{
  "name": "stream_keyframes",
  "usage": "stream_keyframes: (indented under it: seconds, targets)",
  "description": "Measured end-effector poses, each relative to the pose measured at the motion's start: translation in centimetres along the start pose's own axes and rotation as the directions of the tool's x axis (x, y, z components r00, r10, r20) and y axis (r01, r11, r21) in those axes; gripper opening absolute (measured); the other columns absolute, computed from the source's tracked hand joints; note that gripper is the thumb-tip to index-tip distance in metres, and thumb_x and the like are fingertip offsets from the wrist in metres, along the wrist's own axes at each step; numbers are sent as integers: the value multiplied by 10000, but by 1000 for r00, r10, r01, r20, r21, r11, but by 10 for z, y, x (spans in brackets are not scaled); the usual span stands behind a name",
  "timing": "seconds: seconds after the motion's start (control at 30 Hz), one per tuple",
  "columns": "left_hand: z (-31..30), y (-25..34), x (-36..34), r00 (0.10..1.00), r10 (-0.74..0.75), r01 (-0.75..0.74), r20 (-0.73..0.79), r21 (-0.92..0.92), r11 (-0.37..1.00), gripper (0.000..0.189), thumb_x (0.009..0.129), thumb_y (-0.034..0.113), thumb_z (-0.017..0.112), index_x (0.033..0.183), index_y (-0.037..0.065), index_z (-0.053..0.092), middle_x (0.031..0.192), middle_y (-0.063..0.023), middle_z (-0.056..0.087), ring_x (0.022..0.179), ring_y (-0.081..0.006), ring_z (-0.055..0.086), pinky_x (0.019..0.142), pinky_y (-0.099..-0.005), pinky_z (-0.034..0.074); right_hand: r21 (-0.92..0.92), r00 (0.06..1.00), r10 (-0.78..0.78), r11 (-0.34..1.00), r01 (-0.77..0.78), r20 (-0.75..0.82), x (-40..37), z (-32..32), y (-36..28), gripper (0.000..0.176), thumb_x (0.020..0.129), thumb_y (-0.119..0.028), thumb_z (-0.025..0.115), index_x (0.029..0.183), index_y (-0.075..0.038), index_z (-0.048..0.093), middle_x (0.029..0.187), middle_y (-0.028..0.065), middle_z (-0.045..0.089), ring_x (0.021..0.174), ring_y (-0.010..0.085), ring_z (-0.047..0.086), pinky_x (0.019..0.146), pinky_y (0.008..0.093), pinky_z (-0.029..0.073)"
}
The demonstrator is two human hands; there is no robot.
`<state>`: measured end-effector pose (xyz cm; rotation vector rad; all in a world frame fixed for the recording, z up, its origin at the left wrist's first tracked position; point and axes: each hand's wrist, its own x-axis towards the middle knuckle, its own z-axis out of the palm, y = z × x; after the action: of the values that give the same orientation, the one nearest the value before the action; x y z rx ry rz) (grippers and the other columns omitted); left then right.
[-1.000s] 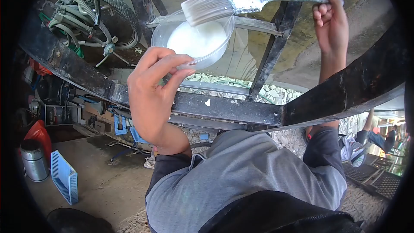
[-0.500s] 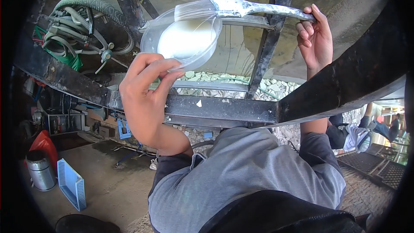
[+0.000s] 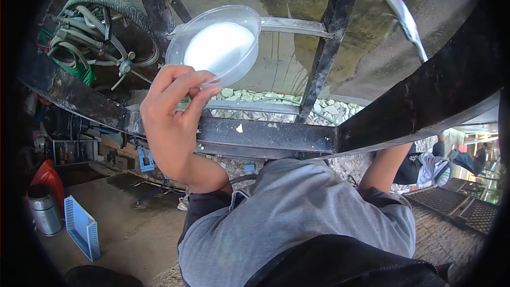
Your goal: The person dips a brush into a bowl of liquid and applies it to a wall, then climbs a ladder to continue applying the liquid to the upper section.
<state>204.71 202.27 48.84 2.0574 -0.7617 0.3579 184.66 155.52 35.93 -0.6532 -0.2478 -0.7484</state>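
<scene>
My left hand (image 3: 178,111) pinches the near rim of a clear plastic bowl (image 3: 241,66) between thumb and fingers. White liquid (image 3: 219,45) lies in the bowl, which is tilted in my view. At the upper right a paintbrush (image 3: 401,13), smeared white and blurred by motion, is held up in the air. Its handle runs down behind a curved black metal beam (image 3: 425,90). That beam hides my right hand, which holds the handle; only my right forearm (image 3: 390,165) shows below it.
Black metal frame bars (image 3: 265,133) cross in front of me, with a thinner rail (image 3: 292,25) behind. Coiled hoses (image 3: 79,42) and a tyre (image 3: 114,2) are at left. A blue plastic basket (image 3: 82,228) and a metal canister (image 3: 45,212) stand on the floor. Another person (image 3: 433,165) is at right.
The paintbrush has left the bowl's rim and swung to the upper right, turning more upright. My right hand has dropped behind the beam. The bowl stays in my left hand, shifted slightly left.
</scene>
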Motion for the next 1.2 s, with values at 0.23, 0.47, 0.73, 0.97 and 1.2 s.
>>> stream_keyframes:
  seconds: [0.23,0.47,0.73,0.97,1.2]
  targets:
    - [-1,-4,0,1000,18,-18,-14,-20,1000,264,725,-10,825,976,12,747,864,-80,651,679,-161,614,638,-289,477,-724,880,-225,668,-172,-417,-45,-51,-7,612,970,-566,552,1368,-104,597,1228,177,653,1100,241,648,993,406,495]
    - [-4,-5,-1,999,37,-36,35,-33,999,277,756,-46,812,1020,-26,730,946,-80,679,771,-138,672,686,-254,514,-230,712,556,695,-681,-428,-73,-140,68,401,1086,-386,473,1243,-42,608,805,39,528,736,103,532,522,266,344]
    - [-1,-10,-1,997,79,-80,-15,-81,993,264,751,16,814,1009,46,765,916,-72,688,671,-145,645,595,-279,485,-825,759,446,74,-560,-475,-63,-134,165,312,1103,-336,507,1166,-48,609,727,-52,476,619,25,435,483,205,307]
    - [-5,-6,-2,999,26,-24,29,-47,999,274,764,-39,808,1029,-16,740,967,-77,701,759,-134,696,682,-253,523,-948,919,376,228,-221,-124,-20,-154,232,251,1074,-139,541,1267,8,604,900,-16,630,814,51,555,718,211,438]
    - [-5,-7,-3,999,35,-35,21,-33,999,274,766,-35,809,1030,-17,740,973,-83,703,763,-134,704,687,-251,524,-999,996,79,-24,29,27,-31,-194,258,155,1036,-157,584,1105,-21,612,771,101,646,666,183,572,639,338,477]
